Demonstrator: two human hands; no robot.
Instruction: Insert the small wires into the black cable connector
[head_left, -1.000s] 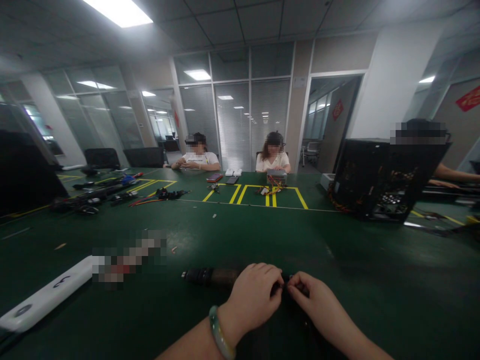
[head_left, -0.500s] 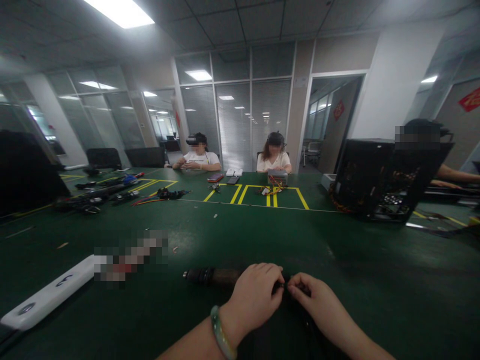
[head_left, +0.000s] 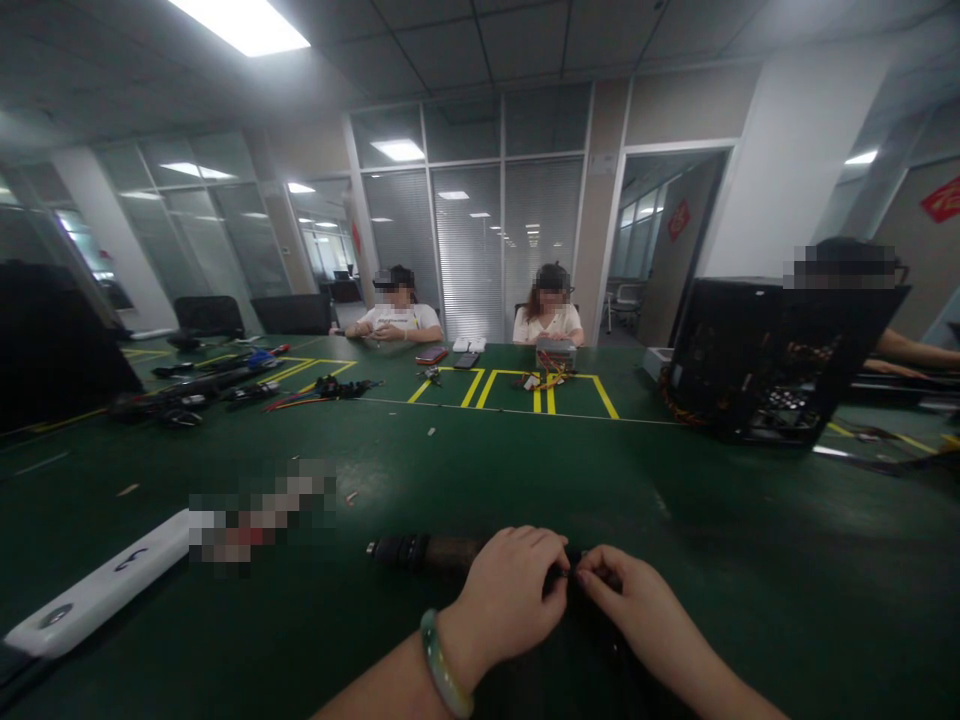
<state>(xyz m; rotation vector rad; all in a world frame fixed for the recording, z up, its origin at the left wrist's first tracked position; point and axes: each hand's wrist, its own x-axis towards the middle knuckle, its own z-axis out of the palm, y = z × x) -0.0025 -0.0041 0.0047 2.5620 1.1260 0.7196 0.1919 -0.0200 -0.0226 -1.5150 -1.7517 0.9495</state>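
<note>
My left hand (head_left: 510, 600), with a green bangle on the wrist, is curled over the near end of a dark cylindrical tool (head_left: 424, 552) that lies on the green table (head_left: 480, 470). My right hand (head_left: 626, 605) pinches a small dark part right where the two hands meet. The fingertips of both hands touch. What sits between them is too dark and small to name. A dark object below my hands is mostly hidden.
A white flat bar (head_left: 97, 595) lies at the near left. An open black computer case (head_left: 772, 360) stands at the right. Cables and tools (head_left: 225, 390) are spread at the far left. Two people (head_left: 472, 315) sit across the table, another at the far right.
</note>
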